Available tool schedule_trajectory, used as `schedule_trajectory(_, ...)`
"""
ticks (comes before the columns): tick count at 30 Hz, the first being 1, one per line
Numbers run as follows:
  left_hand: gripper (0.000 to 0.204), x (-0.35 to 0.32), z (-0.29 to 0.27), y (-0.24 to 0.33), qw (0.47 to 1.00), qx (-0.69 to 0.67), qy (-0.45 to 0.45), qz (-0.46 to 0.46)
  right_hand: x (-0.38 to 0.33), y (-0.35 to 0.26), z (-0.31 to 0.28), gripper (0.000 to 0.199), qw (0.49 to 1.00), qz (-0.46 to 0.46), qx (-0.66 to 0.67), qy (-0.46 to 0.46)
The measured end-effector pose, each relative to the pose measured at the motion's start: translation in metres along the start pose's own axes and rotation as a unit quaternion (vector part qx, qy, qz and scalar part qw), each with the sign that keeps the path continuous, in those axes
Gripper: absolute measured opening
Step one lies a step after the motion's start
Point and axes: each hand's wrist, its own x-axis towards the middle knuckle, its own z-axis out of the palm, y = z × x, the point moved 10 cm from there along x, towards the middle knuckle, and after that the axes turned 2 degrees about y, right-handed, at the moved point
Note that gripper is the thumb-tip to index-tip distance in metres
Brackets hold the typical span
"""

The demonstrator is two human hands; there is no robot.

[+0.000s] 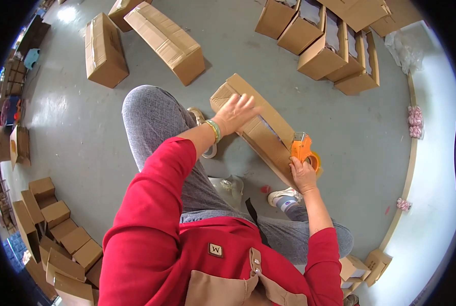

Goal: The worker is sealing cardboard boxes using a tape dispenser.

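Observation:
In front of my knees a long cardboard box [261,133] lies slantwise on the floor, its top flaps nearly meeting along a dark gap. Over the box's far left part is my left hand [234,113], fingers spread and holding nothing; whether it touches the flap I cannot tell. My right hand [304,173] is closed round an orange tape dispenser [301,148] with a roll of yellowish tape, at the box's near right end. The dispenser's clear front end sits at the flaps' edge.
Two long taped boxes [164,43] [104,51] lie ahead to the left. Several upright open boxes [326,56] stand at the far right. Open empty boxes [59,219] crowd the near left. A clear plastic bag [405,51] and pink-white bundles [415,122] lie along the right wall.

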Motion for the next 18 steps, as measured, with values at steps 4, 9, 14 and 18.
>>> schedule_trajectory(4,0.103,-0.018,0.028,-0.039,0.992,0.058,-0.022,-0.105,0.003,-0.005,-0.003,0.029,1.000,-0.023,0.002,0.020)
schedule_trajectory(9,0.103,-0.016,0.052,-0.033,0.988,-0.037,-0.105,-0.107,0.029,0.005,-0.035,0.027,0.996,0.004,0.094,-0.002)
schedule_trajectory(14,0.100,-0.024,0.052,-0.033,0.984,-0.050,-0.105,-0.133,0.127,-0.045,-0.093,0.051,0.948,0.018,0.317,0.041)
schedule_trajectory(18,0.091,-0.023,0.058,-0.023,0.982,-0.053,-0.091,-0.154,0.210,-0.079,-0.070,0.062,0.836,-0.024,0.547,-0.037)
